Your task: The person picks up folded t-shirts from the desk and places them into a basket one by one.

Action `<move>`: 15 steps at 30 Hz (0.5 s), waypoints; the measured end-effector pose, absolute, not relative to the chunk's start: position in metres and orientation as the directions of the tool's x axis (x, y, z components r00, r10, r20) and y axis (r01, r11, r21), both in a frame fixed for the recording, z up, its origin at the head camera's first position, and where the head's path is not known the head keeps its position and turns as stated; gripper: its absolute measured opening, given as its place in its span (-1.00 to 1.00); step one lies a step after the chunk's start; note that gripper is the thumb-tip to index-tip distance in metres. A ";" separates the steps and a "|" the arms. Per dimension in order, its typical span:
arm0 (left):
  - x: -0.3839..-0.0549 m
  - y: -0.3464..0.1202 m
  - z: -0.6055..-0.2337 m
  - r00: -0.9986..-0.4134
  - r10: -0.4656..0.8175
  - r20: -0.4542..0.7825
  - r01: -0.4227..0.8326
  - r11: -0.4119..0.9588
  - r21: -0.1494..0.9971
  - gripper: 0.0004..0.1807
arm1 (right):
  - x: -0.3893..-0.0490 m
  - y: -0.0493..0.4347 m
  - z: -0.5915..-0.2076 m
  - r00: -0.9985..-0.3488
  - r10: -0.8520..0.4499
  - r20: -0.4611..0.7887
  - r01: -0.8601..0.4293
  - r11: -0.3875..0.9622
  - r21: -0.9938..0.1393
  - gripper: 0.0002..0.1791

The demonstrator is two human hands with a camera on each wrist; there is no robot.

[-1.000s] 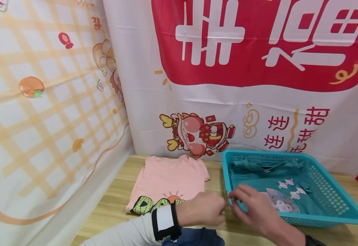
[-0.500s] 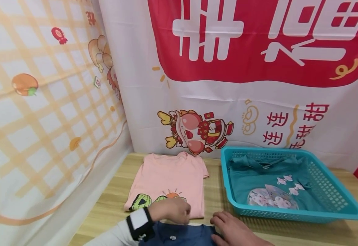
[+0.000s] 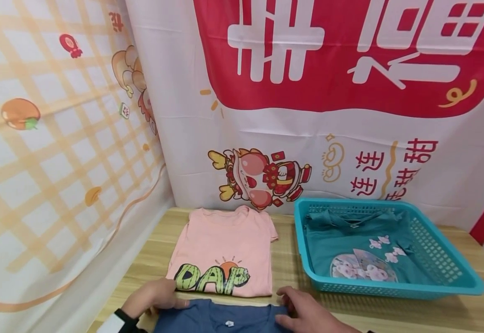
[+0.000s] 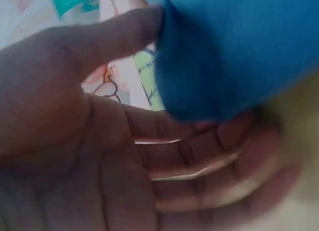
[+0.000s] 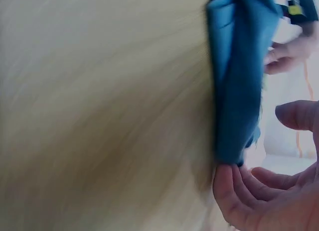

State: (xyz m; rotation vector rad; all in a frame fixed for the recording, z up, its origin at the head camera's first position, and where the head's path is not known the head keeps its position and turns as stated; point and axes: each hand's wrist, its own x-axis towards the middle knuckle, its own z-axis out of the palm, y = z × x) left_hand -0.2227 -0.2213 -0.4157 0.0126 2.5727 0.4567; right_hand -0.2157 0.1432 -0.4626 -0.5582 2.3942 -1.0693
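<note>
Left hand [image 3: 160,294] pinched the navy T-shirt [image 3: 221,320] at one shoulder; right hand [image 3: 304,312], grip unclosed, touched its opposite edge with fingertips.

The head view is bright, the wrist views hazy and blurred.

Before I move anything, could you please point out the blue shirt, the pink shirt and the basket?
Blue shirt [image 3: 218,316]: head view, beside the neck label.
Pink shirt [image 3: 225,238]: head view, plain chest fabric.
Basket [image 3: 435,254]: head view, inside of the right-hand wall.
</note>
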 end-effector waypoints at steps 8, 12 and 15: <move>-0.216 -0.250 -0.427 -0.764 0.373 -0.526 -0.226 0.609 0.760 -0.67 | -0.232 0.149 -0.515 -0.713 -0.559 -0.422 0.108 0.507 -0.855 -0.59; -0.217 -0.260 -0.428 -0.644 0.527 -0.554 -0.334 0.458 0.824 -0.51 | -0.237 0.153 -0.533 -0.654 -0.659 -0.371 0.011 0.483 -0.876 -0.65; -0.217 -0.263 -0.430 -0.575 0.597 -0.560 -0.361 0.428 0.828 -0.33 | -0.239 0.154 -0.539 -0.617 -0.718 -0.322 -0.092 0.473 -0.877 -0.71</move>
